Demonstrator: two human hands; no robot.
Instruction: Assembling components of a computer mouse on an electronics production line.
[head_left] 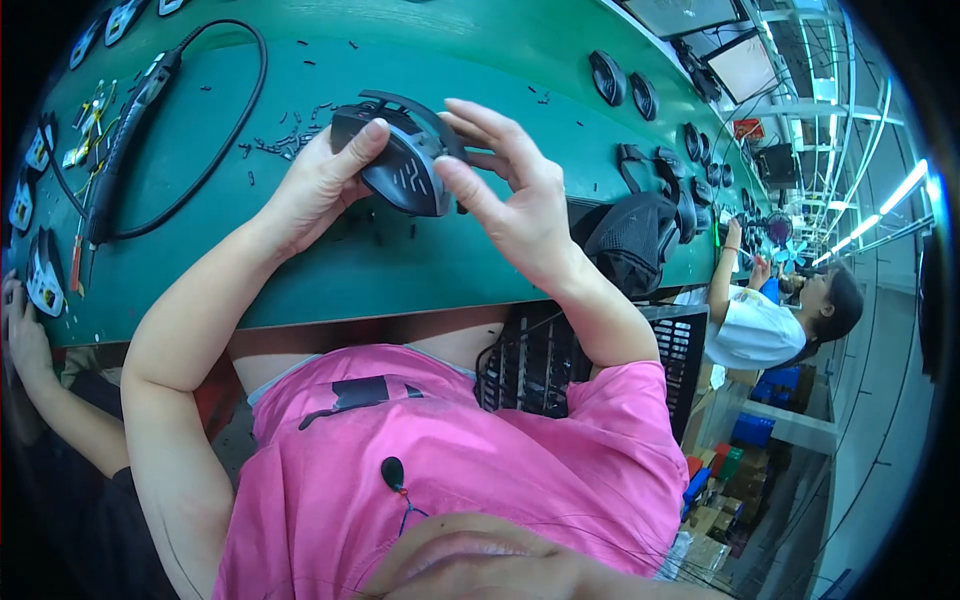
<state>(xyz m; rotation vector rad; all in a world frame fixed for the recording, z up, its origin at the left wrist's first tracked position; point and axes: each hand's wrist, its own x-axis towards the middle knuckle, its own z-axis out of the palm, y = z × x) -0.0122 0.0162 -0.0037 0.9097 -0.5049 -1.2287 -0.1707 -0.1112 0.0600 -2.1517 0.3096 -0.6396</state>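
A black curved plastic housing (408,165) with slanted slots and a raised curved strip along its far edge is held up over the green bench. My left hand (325,180) grips its left side, thumb on top and fingers underneath. On the other side, my right hand (510,180) has its thumb at the housing's right edge and its fingers bent around the strip. Part of that grip is hidden behind the housing. Small black pieces (285,143) lie scattered on the bench beyond my left hand.
A pen-shaped electric tool (130,140) with a looped black cable lies at left, near small wired parts (88,135). Black housings (608,78) stand farther along the green bench (330,265). A black mesh bag (632,240) sits right of my right arm. Co-workers (760,325) are on both sides.
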